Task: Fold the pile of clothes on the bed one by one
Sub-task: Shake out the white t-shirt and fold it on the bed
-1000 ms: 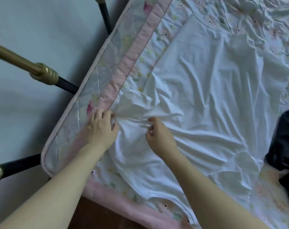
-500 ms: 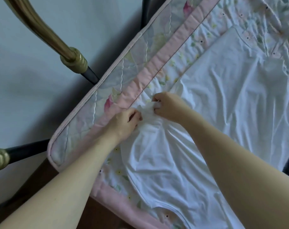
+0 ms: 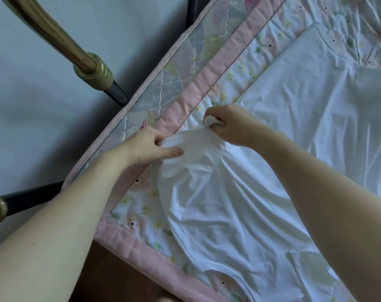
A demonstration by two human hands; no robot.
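floral bed (image 3: 141,223) | both hands pinch white shirt (image 3: 239,214) sleeve | fingertips hidden

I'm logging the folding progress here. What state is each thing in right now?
White shirt: spread flat on the bed, wrinkled, not yet folded, its sleeve bunched up between the two hands.
Left hand: pinches the bunched sleeve.
Right hand: grips the sleeve fabric, fingers curled.
Quilt: lies under the shirt, creased.
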